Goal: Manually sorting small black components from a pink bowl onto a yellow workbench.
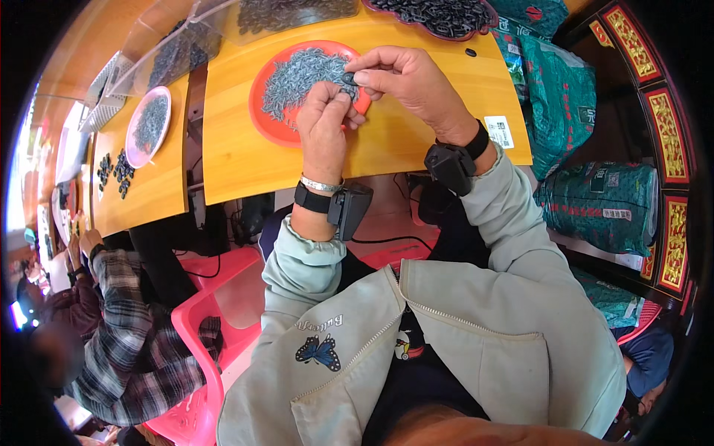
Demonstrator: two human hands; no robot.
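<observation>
A red plate (262, 119) on the yellow table bears a heap of small, thin, grey metallic pieces (305, 74) that look like screws. Over its right side my two hands meet, fingertips close together. My right hand (405, 80) pinches a small dark rounded piece (348, 78) between thumb and fingers. Just below and to the left, my left hand (327, 117) is closed, thumb against fingers, beside that piece; what lies in its grip is hidden. Beyond my hands, at the table's far edge, stands a dark red scalloped bowl (487, 22) full of black oval pieces.
One loose black piece (471, 53) lies near the bowl. Clear bins (223, 37) of dark pieces stand at the far left. Green bags (561, 104) crowd the right side. On the left table are a pink-rimmed plate (132, 152) and loose black pieces; a person in plaid (126, 320) sits there.
</observation>
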